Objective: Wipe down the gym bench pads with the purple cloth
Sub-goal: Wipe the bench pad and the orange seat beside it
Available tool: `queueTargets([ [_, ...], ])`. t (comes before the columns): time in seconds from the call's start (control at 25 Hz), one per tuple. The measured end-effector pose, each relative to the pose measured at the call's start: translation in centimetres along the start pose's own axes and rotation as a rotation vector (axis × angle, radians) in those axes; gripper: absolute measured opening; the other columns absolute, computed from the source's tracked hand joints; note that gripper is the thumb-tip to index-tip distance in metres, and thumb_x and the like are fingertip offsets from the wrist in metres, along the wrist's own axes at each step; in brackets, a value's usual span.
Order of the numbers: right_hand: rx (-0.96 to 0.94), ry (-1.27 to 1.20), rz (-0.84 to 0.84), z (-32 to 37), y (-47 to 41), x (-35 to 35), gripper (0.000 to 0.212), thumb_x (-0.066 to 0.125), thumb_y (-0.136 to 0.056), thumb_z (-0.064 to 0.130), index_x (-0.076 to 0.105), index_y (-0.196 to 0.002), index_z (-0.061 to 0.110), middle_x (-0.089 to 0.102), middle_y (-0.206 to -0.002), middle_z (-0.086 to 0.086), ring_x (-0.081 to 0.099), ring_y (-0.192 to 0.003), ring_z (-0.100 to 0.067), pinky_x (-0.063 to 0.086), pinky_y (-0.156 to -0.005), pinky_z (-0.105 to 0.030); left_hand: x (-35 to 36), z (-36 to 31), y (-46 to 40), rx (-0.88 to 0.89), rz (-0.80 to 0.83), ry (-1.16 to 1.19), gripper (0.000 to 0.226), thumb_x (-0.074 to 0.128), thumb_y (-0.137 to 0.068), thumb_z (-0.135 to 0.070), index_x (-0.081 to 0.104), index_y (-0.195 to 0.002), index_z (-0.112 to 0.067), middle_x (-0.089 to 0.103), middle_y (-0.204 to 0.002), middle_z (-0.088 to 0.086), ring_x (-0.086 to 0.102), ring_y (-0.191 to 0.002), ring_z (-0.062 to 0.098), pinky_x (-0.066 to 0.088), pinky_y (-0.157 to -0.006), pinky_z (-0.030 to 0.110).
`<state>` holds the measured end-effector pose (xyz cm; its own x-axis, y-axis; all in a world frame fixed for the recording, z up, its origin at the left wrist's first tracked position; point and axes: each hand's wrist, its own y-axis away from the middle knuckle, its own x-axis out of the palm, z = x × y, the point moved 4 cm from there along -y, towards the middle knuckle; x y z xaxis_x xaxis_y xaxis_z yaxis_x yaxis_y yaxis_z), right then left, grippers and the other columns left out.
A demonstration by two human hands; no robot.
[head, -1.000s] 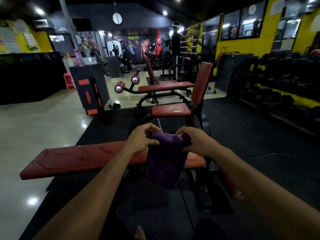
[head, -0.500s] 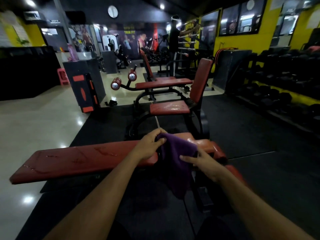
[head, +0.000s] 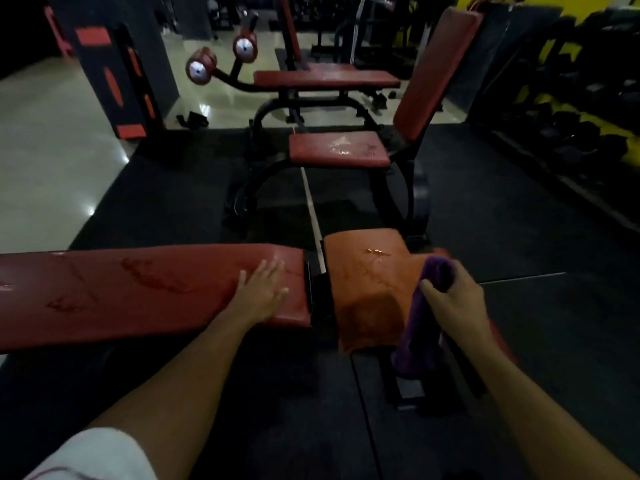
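Note:
A long red bench pad (head: 131, 292) runs across the foreground, with wet streaks on it. To its right, past a narrow gap, lies a shorter orange-red seat pad (head: 367, 278) with a few shiny drops. My left hand (head: 259, 296) rests flat on the right end of the long pad, fingers spread. My right hand (head: 453, 303) grips the purple cloth (head: 420, 337) at the seat pad's right edge. The cloth hangs down past the pad's front.
Beyond stands a second bench with a wet red seat (head: 341, 148) and an upright red backrest (head: 436, 74). Behind it is a flat red bench (head: 325, 79) with roller pads (head: 199, 69). Dumbbell racks (head: 568, 109) line the right wall. Black rubber flooring (head: 519, 237) surrounds the benches.
My left hand let go of the cloth and moved onto the long pad. My right hand carried the cloth right, to the seat pad's edge. The camera tilted down and closer.

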<state>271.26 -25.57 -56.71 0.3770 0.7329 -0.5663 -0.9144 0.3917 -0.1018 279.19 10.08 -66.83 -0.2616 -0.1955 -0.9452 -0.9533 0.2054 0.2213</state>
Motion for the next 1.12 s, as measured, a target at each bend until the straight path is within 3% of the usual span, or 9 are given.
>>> queueTargets([
  [0.12, -0.111, 0.39, 0.064, -3.2, -5.0, 7.0, 0.035, 0.061, -0.09, 0.04, 0.063, -0.117, 0.018, 0.066, -0.112, -0.008, 0.063, -0.105, -0.029, 0.048, -0.088, -0.04, 2.0, 2.2, -4.9, -0.013, -0.108, -0.105, 0.07, 0.017, -0.104, -0.059, 0.005, -0.164, -0.026, -0.005, -0.172, -0.006, -0.006, -0.158, 0.017, -0.002, -0.122, 0.065],
  [0.2, -0.209, 0.682, 0.147, -6.4, -5.7, 11.7, 0.054, 0.043, -0.09, 0.06, 0.059, -0.127, 0.023, 0.054, -0.134, -0.008, 0.048, -0.128, -0.032, 0.037, -0.102, -0.053, 3.2, 2.9, -6.0, -0.001, -0.221, -0.146, 0.073, 0.013, -0.098, -0.063, 0.013, -0.163, -0.028, 0.004, -0.172, -0.008, 0.0, -0.158, 0.015, -0.001, -0.121, 0.064],
  [0.32, -0.172, 0.659, 0.271, -9.6, -4.6, 14.7, 0.072, 0.04, -0.092, 0.066, 0.034, -0.151, 0.026, 0.017, -0.162, -0.008, 0.009, -0.151, -0.032, 0.011, -0.118, -0.056, 4.6, 3.3, -6.3, 0.026, -0.29, -0.16, 0.071, 0.017, -0.1, -0.063, 0.017, -0.162, -0.029, 0.01, -0.171, -0.007, 0.006, -0.158, 0.015, 0.001, -0.121, 0.063],
  [0.4, -0.204, 0.636, 0.259, -10.1, -4.9, 14.8, 0.07, 0.042, -0.095, 0.057, 0.022, -0.157, 0.029, 0.001, -0.166, -0.01, 0.001, -0.152, -0.033, 0.008, -0.121, -0.053, 4.6, 3.5, -6.6, 0.015, -0.32, -0.18, 0.072, 0.014, -0.099, -0.064, 0.017, -0.162, -0.03, 0.012, -0.171, -0.008, 0.008, -0.158, 0.014, 0.003, -0.122, 0.062],
  [0.64, -0.261, 0.679, 0.292, -6.6, -11.1, 20.5, 0.066, 0.045, -0.091, 0.037, 0.032, -0.153, 0.017, 0.015, -0.161, -0.024, 0.014, -0.147, -0.046, 0.017, -0.119, -0.051, 4.6, 3.4, -6.5, 0.016, -0.333, -0.209, 0.073, 0.013, -0.098, -0.063, 0.018, -0.163, -0.029, 0.012, -0.171, -0.008, 0.008, -0.158, 0.014, 0.004, -0.122, 0.062],
  [0.76, -0.541, 0.766, 0.503, -3.8, -8.6, 24.5, 0.066, 0.057, -0.09, 0.038, 0.037, -0.151, 0.025, 0.012, -0.165, -0.015, 0.006, -0.15, -0.039, 0.012, -0.121, -0.053, 4.5, 3.3, -6.5, 0.014, -0.342, -0.219, 0.072, 0.018, -0.099, -0.062, 0.023, -0.162, -0.029, 0.017, -0.17, -0.007, 0.013, -0.157, 0.015, 0.007, -0.121, 0.063],
  [0.88, -0.733, 0.769, 0.659, -3.6, -1.7, 24.8, 0.057, 0.057, -0.087, 0.031, 0.049, -0.142, 0.017, 0.025, -0.162, -0.007, 0.005, -0.152, -0.028, 0.005, -0.123, -0.046, 4.5, 3.4, -6.4, 0.002, -0.338, -0.219, 0.072, 0.018, -0.098, -0.063, 0.023, -0.162, -0.029, 0.017, -0.17, -0.007, 0.013, -0.157, 0.015, 0.007, -0.122, 0.062],
  [1.0, -0.657, 0.582, 0.589, -5.3, 0.1, 21.4, 0.059, 0.059, -0.086, 0.019, 0.048, -0.144, 0.018, 0.03, -0.16, 0.0, 0.011, -0.152, -0.023, 0.002, -0.123, -0.037, 4.4, 3.4, -6.6, -0.006, -0.335, -0.217, 0.072, 0.016, -0.098, -0.063, 0.021, -0.162, -0.031, 0.014, -0.17, -0.009, 0.01, -0.157, 0.013, 0.005, -0.123, 0.061],
  [1.12, -0.415, 0.395, 0.321, -7.7, -2.2, 16.2, 0.062, 0.058, -0.088, 0.008, 0.045, -0.147, 0.017, 0.032, -0.159, -0.001, 0.021, -0.149, -0.026, 0.016, -0.124, -0.04, 4.7, 3.5, -6.6, -0.006, -0.35, -0.214, 0.073, 0.015, -0.097, -0.063, 0.021, -0.162, -0.03, 0.014, -0.17, -0.008, 0.009, -0.157, 0.013, 0.004, -0.123, 0.061],
])
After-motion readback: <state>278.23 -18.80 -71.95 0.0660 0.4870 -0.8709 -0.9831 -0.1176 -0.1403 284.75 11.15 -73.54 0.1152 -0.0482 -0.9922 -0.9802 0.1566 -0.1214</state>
